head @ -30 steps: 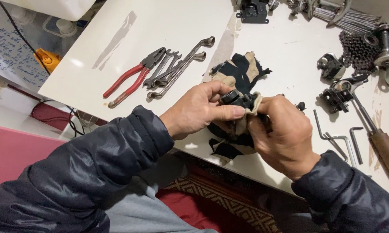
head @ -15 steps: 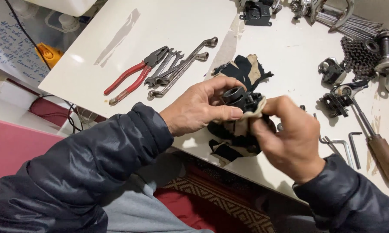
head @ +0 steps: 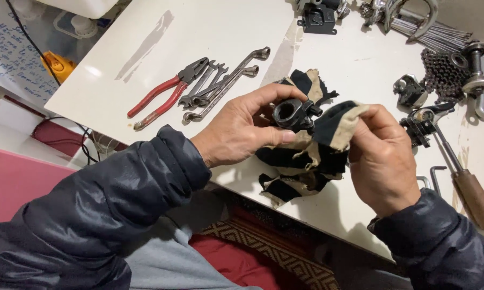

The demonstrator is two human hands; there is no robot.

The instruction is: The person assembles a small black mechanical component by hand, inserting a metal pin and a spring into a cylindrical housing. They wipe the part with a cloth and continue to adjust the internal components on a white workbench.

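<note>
Left hand (head: 241,131) is pinching a small black metal part (head: 291,114) with a round bore, thumb below and fingers curled over the top. Right hand (head: 382,158) is closed on a fold of the black-and-tan rag (head: 306,156), drawing it up against the part's side. Both hands are held close together, above the near edge of the white table (head: 328,53); the rag's tail is trailing onto the tabletop beneath them.

Risks as judged from this view:
- The grip on the part is a fingertip one. If the part is greasy, a tug on the rag could be twisting it out of the pinch, and it is sitting over the near edge, so a drop could be going to the lap or floor rather than the table.
- A frayed strip of rag could be catching on the part's protruding stub and jerking it loose.

Toward the left edge, red-handled pliers (head: 164,91) and a fan of wrenches (head: 220,85) are lying well apart from the hands. At the right edge, a wooden-handled tool (head: 470,193), hex keys (head: 435,174) and a cog cluster (head: 443,75) are lying nearer; a wide sweep of the right elbow could be knocking the wooden-handled tool off the near edge.
</note>
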